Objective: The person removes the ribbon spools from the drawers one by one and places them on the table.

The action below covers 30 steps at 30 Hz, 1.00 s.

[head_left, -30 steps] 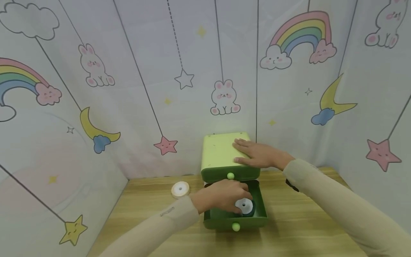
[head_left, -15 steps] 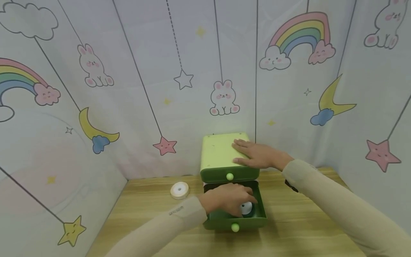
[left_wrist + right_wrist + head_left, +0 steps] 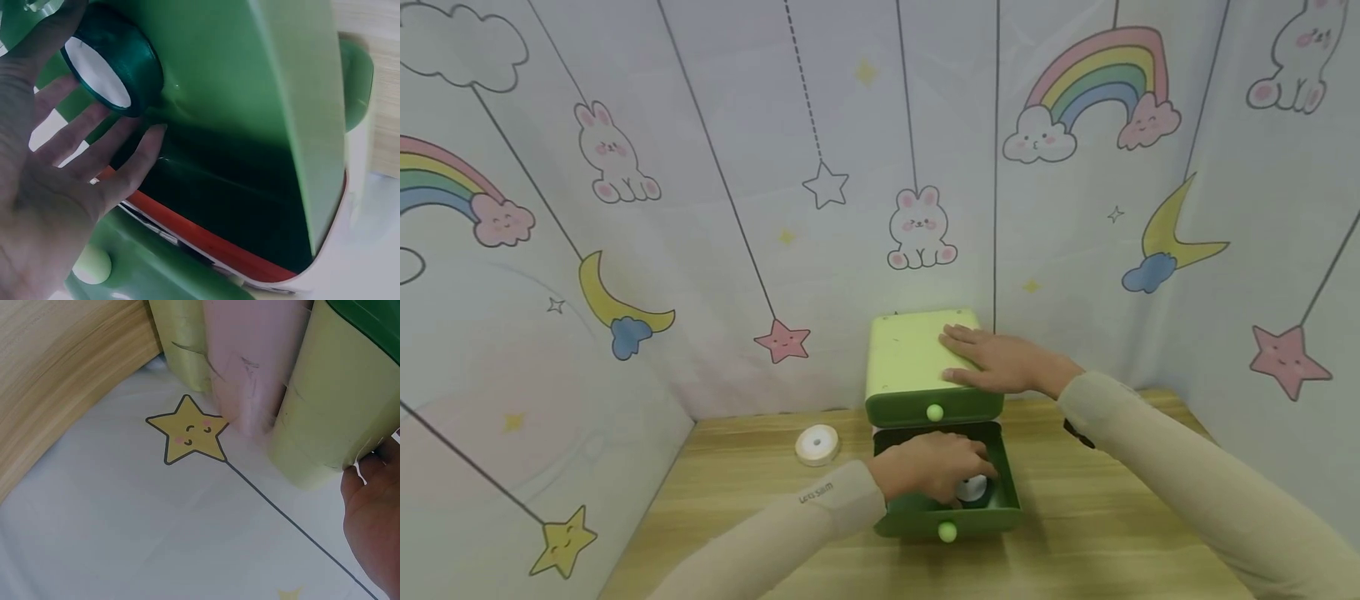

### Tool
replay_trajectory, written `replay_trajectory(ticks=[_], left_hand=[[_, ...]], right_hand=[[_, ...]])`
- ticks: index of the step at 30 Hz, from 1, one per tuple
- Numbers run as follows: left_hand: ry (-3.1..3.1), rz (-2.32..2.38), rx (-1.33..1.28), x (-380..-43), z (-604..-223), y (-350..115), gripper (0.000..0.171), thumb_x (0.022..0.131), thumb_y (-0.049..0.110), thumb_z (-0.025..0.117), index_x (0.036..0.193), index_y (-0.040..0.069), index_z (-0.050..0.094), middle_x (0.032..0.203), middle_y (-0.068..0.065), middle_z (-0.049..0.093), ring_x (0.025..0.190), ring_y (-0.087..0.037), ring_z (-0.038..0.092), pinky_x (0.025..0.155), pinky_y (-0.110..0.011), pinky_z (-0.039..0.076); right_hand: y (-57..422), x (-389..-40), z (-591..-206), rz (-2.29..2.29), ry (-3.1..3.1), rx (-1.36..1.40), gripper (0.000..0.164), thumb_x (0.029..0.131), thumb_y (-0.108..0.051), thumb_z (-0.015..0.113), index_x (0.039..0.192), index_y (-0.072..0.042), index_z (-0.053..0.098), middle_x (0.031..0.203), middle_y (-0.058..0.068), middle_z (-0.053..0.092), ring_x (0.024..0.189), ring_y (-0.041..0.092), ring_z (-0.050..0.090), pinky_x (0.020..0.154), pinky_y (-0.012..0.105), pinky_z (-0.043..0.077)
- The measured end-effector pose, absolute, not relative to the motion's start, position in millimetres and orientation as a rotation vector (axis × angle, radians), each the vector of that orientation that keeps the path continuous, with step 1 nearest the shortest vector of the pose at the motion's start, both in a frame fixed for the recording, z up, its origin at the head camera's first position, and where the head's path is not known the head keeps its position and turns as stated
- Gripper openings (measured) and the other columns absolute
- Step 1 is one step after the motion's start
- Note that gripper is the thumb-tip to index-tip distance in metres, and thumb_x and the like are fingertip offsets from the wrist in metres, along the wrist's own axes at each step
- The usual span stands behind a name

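Note:
A small drawer cabinet with a light green top stands against the backdrop, its lower dark green drawer pulled out. My left hand reaches into that drawer over a spool of dark green ribbon with a white core. In the left wrist view the thumb overlaps the spool's upper edge, and the fingers are spread and fairly straight, their tips right at its rim. My right hand lies flat on the cabinet's top, near its right edge, fingers extended; part of it shows at the side in the right wrist view.
A cream-coloured ribbon spool lies on the wood-grain table, left of the cabinet. The upper drawer, with a pale green knob, is closed. A printed cloth backdrop encloses the back and both sides.
My left hand has shifted slightly to the right inside the drawer and now covers more of the green spool. My right hand stays on the cabinet's top.

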<state>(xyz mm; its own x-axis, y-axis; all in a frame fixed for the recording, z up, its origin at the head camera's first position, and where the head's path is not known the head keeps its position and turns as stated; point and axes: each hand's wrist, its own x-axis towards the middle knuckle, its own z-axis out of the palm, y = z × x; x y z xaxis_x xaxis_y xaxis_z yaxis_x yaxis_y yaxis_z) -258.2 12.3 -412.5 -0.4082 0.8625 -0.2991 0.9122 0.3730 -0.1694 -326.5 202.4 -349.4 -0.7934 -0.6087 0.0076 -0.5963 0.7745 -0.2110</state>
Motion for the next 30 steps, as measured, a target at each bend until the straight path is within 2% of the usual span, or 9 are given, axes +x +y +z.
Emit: replay_trajectory(ticks=[17, 30], left_hand=[[2.487, -0.437, 1.585, -259.8, -415.7, 11.6, 0.07, 0.085, 0.04, 0.088, 0.149, 0.034, 0.059, 0.142, 0.005, 0.063, 0.117, -0.009, 0.068, 0.089, -0.022, 0.058], [2.484, -0.376, 1.592, -260.6, -419.8, 9.7, 0.068, 0.087, 0.034, 0.087, 0.149, 0.031, 0.059, 0.138, 0.004, 0.063, 0.112, -0.008, 0.068, 0.088, -0.021, 0.058]], right_hand=[[201.3, -326.0, -348.9, -0.313, 2.9, -1.008, 0.084, 0.106, -0.066, 0.042, 0.168, -0.014, 0.021, 0.178, 0.01, 0.014, 0.165, 0.034, 0.017, 0.13, 0.058, 0.026], [202.9, -327.3, -349.6, -0.321, 2.903, -1.015, 0.084, 0.106, -0.066, 0.042, 0.168, -0.014, 0.021, 0.178, 0.01, 0.014, 0.165, 0.034, 0.017, 0.13, 0.058, 0.025]])
